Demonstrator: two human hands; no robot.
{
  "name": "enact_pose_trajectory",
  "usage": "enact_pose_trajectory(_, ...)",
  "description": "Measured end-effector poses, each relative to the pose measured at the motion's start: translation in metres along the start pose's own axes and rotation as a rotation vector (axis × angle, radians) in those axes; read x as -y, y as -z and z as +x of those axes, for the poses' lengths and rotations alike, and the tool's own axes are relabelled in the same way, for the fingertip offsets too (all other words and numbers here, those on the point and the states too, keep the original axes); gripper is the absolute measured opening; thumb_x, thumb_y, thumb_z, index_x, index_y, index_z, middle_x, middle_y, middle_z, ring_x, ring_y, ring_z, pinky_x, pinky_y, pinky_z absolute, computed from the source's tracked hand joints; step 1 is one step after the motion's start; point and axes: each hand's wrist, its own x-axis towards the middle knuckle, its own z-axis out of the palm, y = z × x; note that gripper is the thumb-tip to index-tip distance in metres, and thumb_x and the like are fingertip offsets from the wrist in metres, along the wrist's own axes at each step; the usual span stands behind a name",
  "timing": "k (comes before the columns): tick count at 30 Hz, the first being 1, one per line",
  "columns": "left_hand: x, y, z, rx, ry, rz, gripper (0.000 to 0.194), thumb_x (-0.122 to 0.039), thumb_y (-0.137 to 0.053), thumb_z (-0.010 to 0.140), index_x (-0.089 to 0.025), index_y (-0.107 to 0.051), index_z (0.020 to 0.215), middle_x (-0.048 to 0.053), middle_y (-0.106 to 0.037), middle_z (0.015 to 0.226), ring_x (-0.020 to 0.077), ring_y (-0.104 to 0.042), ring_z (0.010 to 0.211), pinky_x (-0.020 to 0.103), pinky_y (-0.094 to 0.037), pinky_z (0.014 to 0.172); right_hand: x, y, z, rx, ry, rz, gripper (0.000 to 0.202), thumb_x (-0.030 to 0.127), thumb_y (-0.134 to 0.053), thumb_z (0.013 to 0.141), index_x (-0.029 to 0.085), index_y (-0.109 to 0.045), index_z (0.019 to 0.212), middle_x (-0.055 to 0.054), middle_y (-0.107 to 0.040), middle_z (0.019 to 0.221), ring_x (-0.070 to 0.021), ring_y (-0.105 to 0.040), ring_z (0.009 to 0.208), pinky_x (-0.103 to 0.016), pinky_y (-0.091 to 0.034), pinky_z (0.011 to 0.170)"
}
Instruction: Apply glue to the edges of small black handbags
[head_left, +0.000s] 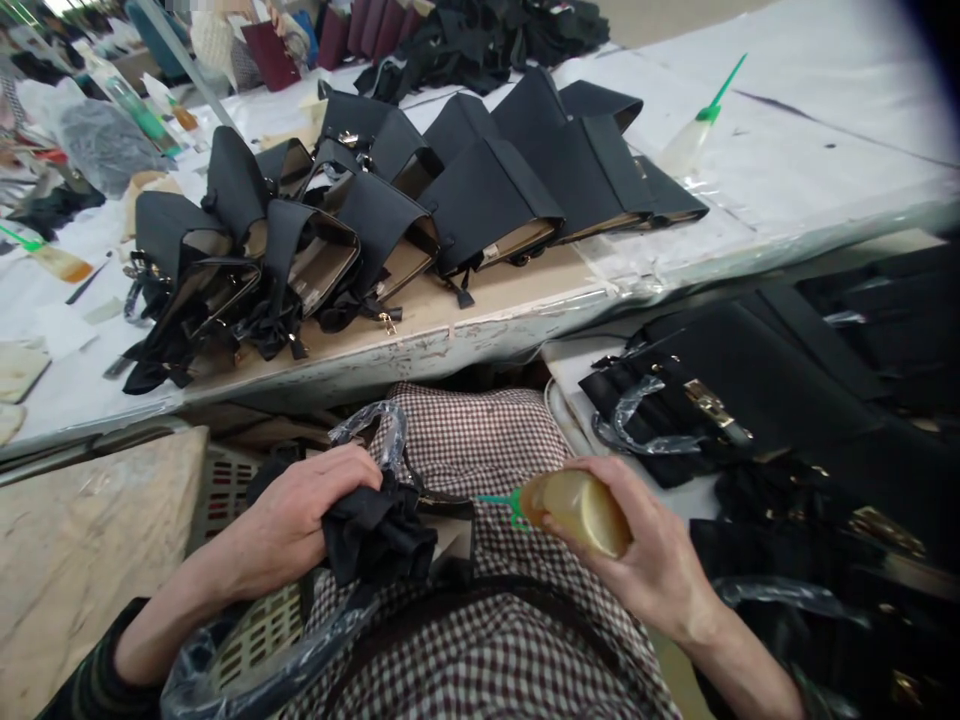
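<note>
My left hand (319,500) is closed on a black handbag (382,535) over my lap, its fingers on the bunched black fabric. Clear plastic wraps the bag's handles (277,660), and part of its light lining shows at the right. In my right hand (645,560) is a squeeze bottle (581,510) of yellowish-brown liquid, lying on its side. Its thin green nozzle points left at the bag's edge; whether the tip touches it I cannot tell. Checked cloth (480,425) covers my lap.
Several black bag bodies (495,205) lie in rows on the white table (795,140). Other glue-like bottles with green tips (694,135) stand or lie there. Finished-looking black bags (765,370) are piled at my right. A wooden board (97,570) and plastic crate (225,490) are at my left.
</note>
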Motion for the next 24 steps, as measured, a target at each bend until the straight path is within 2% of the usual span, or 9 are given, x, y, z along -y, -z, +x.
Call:
enact_pose_trajectory(4, 0.0, -0.003, -0.006, -0.017, 0.0, -0.005, 0.019, -0.006, -0.047, 0.099, -0.023, -0.055, 0.105, 0.001, -0.062, 0.107, 0.0151, -0.059, 0.098, 0.026, -0.045, 0.087, 0.0, 0.001, -0.005, -0.104, -0.021, 0.03, 0.044, 0.049, -0.069, 0.094, 0.025, -0.053, 0.127, -0.01, -0.066, 0.115, -0.0272, -0.069, 0.096, -0.037, -0.06, 0.08)
enact_pose_trajectory(8, -0.004, -0.007, -0.006, -0.015, -0.025, -0.005, 0.023, -0.002, -0.045, 0.098, -0.023, -0.054, 0.103, 0.0, -0.061, 0.104, 0.015, -0.057, 0.095, 0.027, -0.044, 0.084, -0.003, -0.01, -0.002, -0.046, 0.045, 0.074, 0.046, 0.047, -0.071, 0.094, 0.025, -0.05, 0.129, -0.01, -0.065, 0.116, -0.0273, -0.067, 0.101, -0.039, -0.058, 0.088)
enact_pose_trajectory(11, -0.007, -0.01, -0.008, 0.007, -0.036, -0.019, 0.023, -0.002, -0.043, 0.097, -0.022, -0.053, 0.101, 0.001, -0.06, 0.101, 0.0152, -0.056, 0.092, 0.027, -0.043, 0.081, -0.005, -0.019, 0.002, 0.023, 0.037, 0.103, 0.046, 0.046, -0.07, 0.095, 0.026, -0.049, 0.13, -0.01, -0.064, 0.12, -0.0288, -0.066, 0.105, -0.041, -0.057, 0.089)
enact_pose_trajectory(15, -0.009, -0.016, -0.013, 0.016, -0.059, -0.023, 0.023, -0.002, -0.041, 0.097, -0.022, -0.053, 0.102, 0.002, -0.06, 0.101, 0.016, -0.056, 0.092, 0.028, -0.042, 0.08, -0.006, -0.02, 0.007, 0.072, -0.135, 0.165, 0.042, 0.05, -0.068, 0.094, 0.025, -0.053, 0.124, -0.009, -0.067, 0.116, -0.0291, -0.067, 0.1, -0.043, -0.056, 0.084)
enact_pose_trajectory(20, -0.013, -0.023, -0.023, -0.005, -0.09, -0.032, 0.025, -0.003, -0.038, 0.096, -0.021, -0.053, 0.104, 0.004, -0.061, 0.101, 0.0177, -0.055, 0.092, 0.03, -0.041, 0.078, -0.007, -0.013, 0.01, 0.08, -0.412, 0.285, 0.052, 0.057, -0.07, 0.087, 0.02, -0.059, 0.12, -0.012, -0.068, 0.116, -0.0331, -0.065, 0.103, -0.051, -0.051, 0.095)
enact_pose_trajectory(24, -0.016, -0.028, -0.031, 0.001, -0.102, -0.044, 0.026, -0.002, -0.038, 0.094, -0.021, -0.052, 0.105, 0.004, -0.06, 0.1, 0.0182, -0.055, 0.092, 0.03, -0.042, 0.078, -0.008, -0.017, 0.006, 0.054, -0.417, 0.318, 0.054, 0.057, -0.071, 0.084, 0.019, -0.059, 0.12, -0.012, -0.067, 0.118, -0.0334, -0.064, 0.106, -0.051, -0.049, 0.097)
